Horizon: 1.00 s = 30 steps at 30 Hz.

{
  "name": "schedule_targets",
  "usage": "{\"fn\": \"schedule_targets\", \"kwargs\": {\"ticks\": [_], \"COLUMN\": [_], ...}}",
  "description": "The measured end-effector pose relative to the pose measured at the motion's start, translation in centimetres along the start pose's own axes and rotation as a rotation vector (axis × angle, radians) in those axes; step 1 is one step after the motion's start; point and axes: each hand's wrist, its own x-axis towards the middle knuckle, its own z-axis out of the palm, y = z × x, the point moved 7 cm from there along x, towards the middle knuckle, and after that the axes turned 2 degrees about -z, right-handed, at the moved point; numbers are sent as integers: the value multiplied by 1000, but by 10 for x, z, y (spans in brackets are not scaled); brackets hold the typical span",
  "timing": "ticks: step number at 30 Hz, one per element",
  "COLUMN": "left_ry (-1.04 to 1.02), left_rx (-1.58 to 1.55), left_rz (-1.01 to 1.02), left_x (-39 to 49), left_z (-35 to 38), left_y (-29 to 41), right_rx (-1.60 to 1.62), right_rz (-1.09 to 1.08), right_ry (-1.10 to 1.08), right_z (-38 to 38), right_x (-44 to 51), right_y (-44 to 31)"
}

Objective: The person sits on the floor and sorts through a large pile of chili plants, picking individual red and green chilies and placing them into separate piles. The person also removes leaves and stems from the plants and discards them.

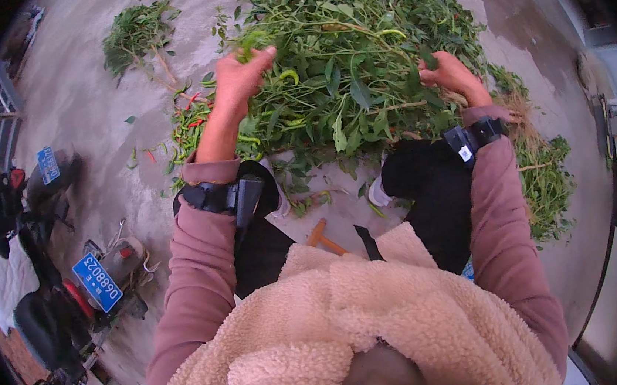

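Note:
In the head view, a big heap of leafy chili pepper plants lies on the floor in front of me, with green chilies among the leaves. My left hand is raised over the heap's left edge, its fingers closed around green chili peppers, which are somewhat blurred. My right hand is at the heap's right side, fingers curled at a leafy chili stem; leaves partly hide the grip. Red and green picked chilies lie in a loose pile below and left of my left hand.
A separate pulled plant lies at the upper left. More plants with pale roots lie at the right. Parked scooters stand at the left. Between my feet are a wooden piece and scattered chilies on the concrete floor.

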Motion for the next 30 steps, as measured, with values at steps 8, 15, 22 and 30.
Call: {"fn": "schedule_targets", "kwargs": {"ticks": [8, 15, 22, 30], "left_ry": [-96, -231, 220, 828], "left_rx": [875, 669, 483, 537], "left_rz": [152, 186, 144, 20], "left_x": [30, 39, 51, 34], "left_z": [38, 38, -5, -147], "left_y": [-49, -65, -73, -89], "right_rx": [70, 114, 169, 306], "right_rz": [-62, -40, -37, -23], "right_ry": [-36, -54, -58, 42], "right_z": [1, 6, 6, -3], "right_x": [0, -1, 5, -1], "right_y": [-10, -8, 5, 15]}}
